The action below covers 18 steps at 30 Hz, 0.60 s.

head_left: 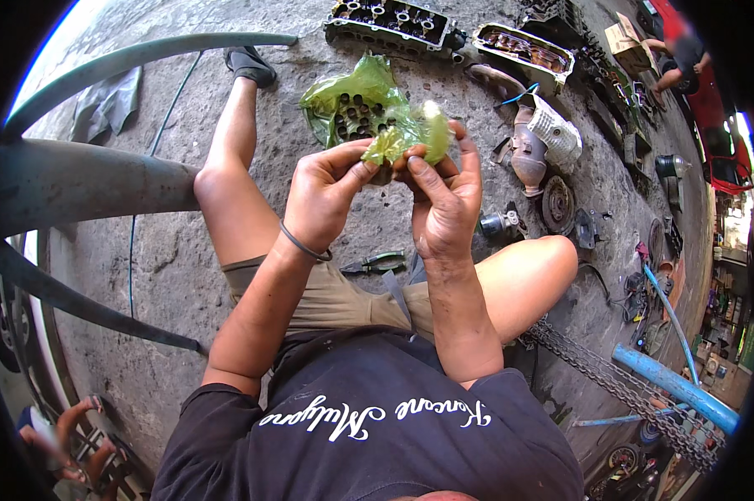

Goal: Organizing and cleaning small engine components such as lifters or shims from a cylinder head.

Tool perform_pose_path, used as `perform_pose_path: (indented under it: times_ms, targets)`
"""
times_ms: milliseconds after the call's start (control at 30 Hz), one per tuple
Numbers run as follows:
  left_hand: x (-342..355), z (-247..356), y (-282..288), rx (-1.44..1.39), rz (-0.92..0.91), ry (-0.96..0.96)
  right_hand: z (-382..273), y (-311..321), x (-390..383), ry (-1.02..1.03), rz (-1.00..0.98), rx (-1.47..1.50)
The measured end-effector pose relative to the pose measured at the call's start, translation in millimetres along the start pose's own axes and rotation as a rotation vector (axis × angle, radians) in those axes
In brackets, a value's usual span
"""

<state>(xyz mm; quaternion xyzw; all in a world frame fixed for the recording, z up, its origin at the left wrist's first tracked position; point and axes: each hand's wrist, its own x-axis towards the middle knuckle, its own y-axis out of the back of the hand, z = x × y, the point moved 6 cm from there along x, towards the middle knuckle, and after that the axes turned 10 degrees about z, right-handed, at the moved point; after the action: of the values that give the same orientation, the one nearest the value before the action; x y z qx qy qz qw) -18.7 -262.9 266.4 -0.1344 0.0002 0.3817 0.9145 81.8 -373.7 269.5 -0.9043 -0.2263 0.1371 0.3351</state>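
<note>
A crumpled, translucent green plastic bag (368,79) lies spread on the ground in front of me. Several small dark round metal parts (356,117) show in a cluster on it. My left hand (331,188) pinches a gathered edge of the plastic between thumb and fingers. Close beside it, my right hand (448,200) grips another bunched portion, which rises toward its fingertips. Whether a small part is wrapped in the plastic between the two hands cannot be made out. Pliers (375,263) with dark handles rest on the ground between my legs, below my wrists.
A cylinder head (389,25) and an oil-stained metal cover (523,54) lie ahead. On the right are a rusty catalytic converter (527,150), a round disc (558,204) and a chain (627,384) by a blue pole (677,388). A thick grey metal stand (101,185) occupies the left. Other people sit at both edges.
</note>
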Motion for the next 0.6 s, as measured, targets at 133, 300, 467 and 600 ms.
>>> perform_pose_path:
  times_ms: [133,300,467,600]
  targets:
    - [-0.5,-8.4,0.2,-0.226,-0.018,0.101,-0.6,0.3,0.9,-0.096,0.001,0.181]
    - [3.3,-1.6,7.8,-0.033,-0.021,0.068,-22.8,-20.7,-5.7,0.261,-0.340,-0.337]
    - [-2.7,24.9,-5.1,0.675,-0.266,-0.308,-41.4,-55.0,-16.6,1.144,-0.814,-1.130]
    - [-5.9,22.7,-9.7,0.566,-0.379,-0.261,-29.6,-41.5,-12.4,1.232,-1.022,-1.168]
